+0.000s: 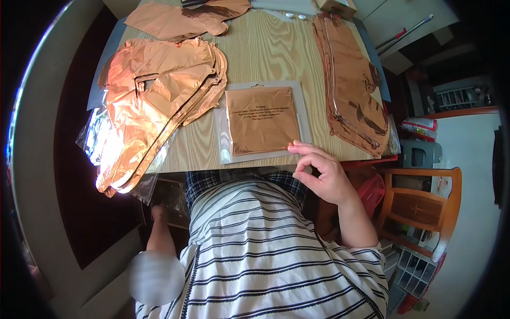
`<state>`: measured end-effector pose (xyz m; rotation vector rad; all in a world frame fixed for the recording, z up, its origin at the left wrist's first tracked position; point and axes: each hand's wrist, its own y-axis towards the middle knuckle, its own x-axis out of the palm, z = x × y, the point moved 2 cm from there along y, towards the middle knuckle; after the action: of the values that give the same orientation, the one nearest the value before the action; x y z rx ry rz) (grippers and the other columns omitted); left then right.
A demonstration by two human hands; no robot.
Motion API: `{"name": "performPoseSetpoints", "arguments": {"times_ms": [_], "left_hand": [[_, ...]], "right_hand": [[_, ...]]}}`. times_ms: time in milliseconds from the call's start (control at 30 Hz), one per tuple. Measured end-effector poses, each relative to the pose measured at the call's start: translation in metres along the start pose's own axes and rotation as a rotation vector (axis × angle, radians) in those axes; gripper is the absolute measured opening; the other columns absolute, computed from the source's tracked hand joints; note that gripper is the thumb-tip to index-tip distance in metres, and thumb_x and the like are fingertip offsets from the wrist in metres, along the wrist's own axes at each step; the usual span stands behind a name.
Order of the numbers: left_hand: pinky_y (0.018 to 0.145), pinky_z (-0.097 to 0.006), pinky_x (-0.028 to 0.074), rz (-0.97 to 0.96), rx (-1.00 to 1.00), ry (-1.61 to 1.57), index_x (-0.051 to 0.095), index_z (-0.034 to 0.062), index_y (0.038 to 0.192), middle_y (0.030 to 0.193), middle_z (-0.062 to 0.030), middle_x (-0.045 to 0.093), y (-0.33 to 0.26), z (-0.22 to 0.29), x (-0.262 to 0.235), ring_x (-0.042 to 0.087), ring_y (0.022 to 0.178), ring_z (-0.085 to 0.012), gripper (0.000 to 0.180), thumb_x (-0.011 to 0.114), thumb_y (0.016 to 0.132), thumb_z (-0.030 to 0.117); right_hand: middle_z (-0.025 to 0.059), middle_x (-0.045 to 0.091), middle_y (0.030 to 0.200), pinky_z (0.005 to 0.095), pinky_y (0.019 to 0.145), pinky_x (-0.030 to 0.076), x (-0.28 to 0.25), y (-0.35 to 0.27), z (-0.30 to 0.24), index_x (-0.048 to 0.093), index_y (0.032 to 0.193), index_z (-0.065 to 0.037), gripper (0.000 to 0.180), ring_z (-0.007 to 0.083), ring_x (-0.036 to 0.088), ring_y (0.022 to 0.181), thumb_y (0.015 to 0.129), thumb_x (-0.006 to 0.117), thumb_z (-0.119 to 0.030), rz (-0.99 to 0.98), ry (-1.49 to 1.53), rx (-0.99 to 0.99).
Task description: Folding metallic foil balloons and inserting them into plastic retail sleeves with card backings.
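Note:
A flat clear packet (262,121) with folded copper-coloured foil inside and a pale backing lies near the table's front edge. Dark print runs across its upper half. My right hand (325,173) is at its lower right corner, with outer fingertips resting on the packet. Thumb and index finger of that hand curl together in a ring; whatever may be between their tips is too small to make out. My left hand (158,211) hangs low beside the table's front left, next to clear plastic, its fingers mostly hidden. A pile of flat copper foil balloons (159,101) overhangs the table's left front.
More flat copper foil shapes lie along the table's right side (350,80) and far left (183,21). Two small white discs (295,16) sit at the back beside a cardboard box (338,6). A wooden chair (419,207) stands at right, near a red basket (372,192).

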<state>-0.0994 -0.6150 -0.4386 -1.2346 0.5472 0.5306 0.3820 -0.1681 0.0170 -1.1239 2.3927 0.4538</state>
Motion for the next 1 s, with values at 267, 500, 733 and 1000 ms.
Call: {"name": "performPoseSetpoints", "arguments": {"times_ms": [267, 500, 733, 1000], "left_hand": [[0.087, -0.048, 0.057, 0.340, 0.500, 0.300, 0.069, 0.0094, 0.125, 0.116, -0.0247, 0.070, -0.113, 0.115, -0.042, 0.071, 0.101, -0.0399, 0.058, 0.065, 0.089, 0.054], [0.076, -0.047, 0.057, 0.183, 0.628, 0.699, 0.071, 0.0022, 0.103, 0.091, -0.0221, 0.072, -0.263, 0.269, -0.092, 0.072, 0.089, -0.0359, 0.058, 0.069, 0.083, 0.056], [0.091, -0.050, 0.052, 0.345, 1.365, 0.444, 0.065, 0.0072, 0.108, 0.099, -0.0106, 0.072, -0.375, 0.353, -0.104, 0.070, 0.094, -0.0323, 0.055, 0.088, 0.068, 0.038], [0.114, -0.055, 0.034, 0.359, 1.863, 0.206, 0.067, 0.0132, 0.105, 0.119, -0.0079, 0.067, -0.357, 0.408, -0.076, 0.064, 0.118, -0.0319, 0.040, 0.088, 0.073, 0.027]], "right_hand": [[0.0130, 0.053, 0.147, 0.0454, 0.113, 0.041, -0.012, -0.019, -0.004, 0.061, 0.127, -0.007, 0.060, 0.0337, 0.048, 0.138, 0.072, 0.085, -0.010, 0.080, -0.482, -0.070], [0.0127, 0.052, 0.149, 0.0496, 0.114, 0.038, 0.019, -0.029, 0.038, 0.056, 0.138, -0.006, 0.064, 0.0341, 0.049, 0.137, 0.078, 0.079, -0.009, 0.114, -0.827, -0.237], [0.0116, 0.059, 0.141, 0.0504, 0.112, 0.040, 0.022, -0.034, 0.041, 0.063, 0.129, -0.007, 0.052, 0.0326, 0.056, 0.129, 0.079, 0.079, -0.009, 0.227, -0.775, -0.302], [0.0083, 0.067, 0.125, 0.0486, 0.104, 0.044, 0.013, -0.038, 0.032, 0.071, 0.109, -0.010, 0.037, 0.0283, 0.062, 0.115, 0.075, 0.084, -0.012, 0.287, -0.638, -0.327]]}}
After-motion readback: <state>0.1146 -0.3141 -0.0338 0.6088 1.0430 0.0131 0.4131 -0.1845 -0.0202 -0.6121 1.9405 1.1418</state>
